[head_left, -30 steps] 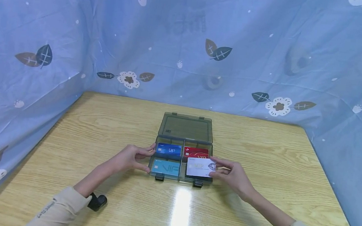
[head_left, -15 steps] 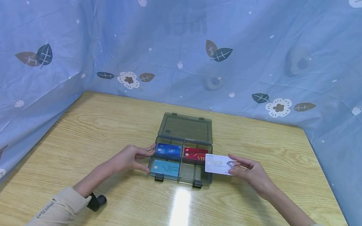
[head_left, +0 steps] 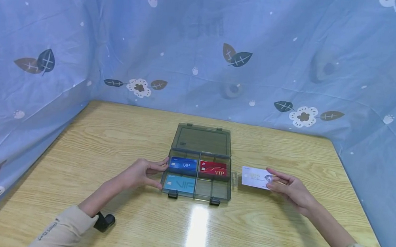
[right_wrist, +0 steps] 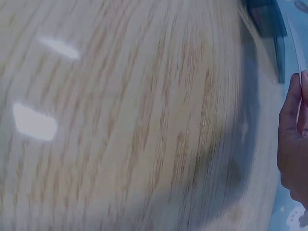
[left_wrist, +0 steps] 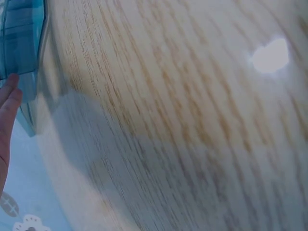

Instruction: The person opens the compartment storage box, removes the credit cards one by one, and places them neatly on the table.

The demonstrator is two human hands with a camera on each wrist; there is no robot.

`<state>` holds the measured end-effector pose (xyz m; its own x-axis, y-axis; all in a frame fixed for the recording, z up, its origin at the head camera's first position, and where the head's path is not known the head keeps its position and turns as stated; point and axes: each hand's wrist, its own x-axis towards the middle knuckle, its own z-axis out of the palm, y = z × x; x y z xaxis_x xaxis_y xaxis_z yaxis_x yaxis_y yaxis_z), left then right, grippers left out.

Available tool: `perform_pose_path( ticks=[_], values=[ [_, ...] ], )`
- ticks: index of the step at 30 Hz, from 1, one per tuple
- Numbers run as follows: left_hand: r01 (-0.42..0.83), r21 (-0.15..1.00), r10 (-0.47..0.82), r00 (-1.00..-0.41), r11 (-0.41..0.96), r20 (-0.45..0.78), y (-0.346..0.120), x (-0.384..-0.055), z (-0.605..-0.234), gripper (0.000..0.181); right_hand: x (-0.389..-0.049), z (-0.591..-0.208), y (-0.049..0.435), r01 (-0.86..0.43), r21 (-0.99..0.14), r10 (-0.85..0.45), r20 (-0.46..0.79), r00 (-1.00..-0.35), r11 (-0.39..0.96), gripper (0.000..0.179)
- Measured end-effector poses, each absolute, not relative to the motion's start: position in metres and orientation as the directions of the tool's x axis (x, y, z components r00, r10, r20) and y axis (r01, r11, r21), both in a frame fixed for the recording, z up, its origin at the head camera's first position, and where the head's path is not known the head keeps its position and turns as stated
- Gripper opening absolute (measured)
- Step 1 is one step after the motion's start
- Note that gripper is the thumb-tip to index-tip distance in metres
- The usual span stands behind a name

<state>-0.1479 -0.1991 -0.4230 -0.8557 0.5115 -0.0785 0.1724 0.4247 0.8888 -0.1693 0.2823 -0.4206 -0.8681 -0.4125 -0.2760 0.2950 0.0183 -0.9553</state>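
The right hand is pinching a white rectangular VIP card between thumb and fingers, holding it right of — and apart from — a smoky translucent plastic box. The left hand is touching the box's left side, thumb and fingers spread, while a blue rectangular card, a teal rectangular card and a red rectangular card are lying inside.

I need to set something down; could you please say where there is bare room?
The table is bare left of the open box, behind the left hand; at the back right, beyond the right hand; and in front, between the forearms. It is tight between the box and the white card.
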Motion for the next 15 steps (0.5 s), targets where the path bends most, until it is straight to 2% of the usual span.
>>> perform_pose_path(
  ticks=[15],
  values=[
    [0.177, 0.889, 0.513, -0.855, 0.422, -0.074, -0.199, -0.147, -0.423, 0.063, -0.198, -0.434, 0.297, 0.385, -0.913, -0.509, -0.27, -0.817, -0.133, 0.043]
  ],
)
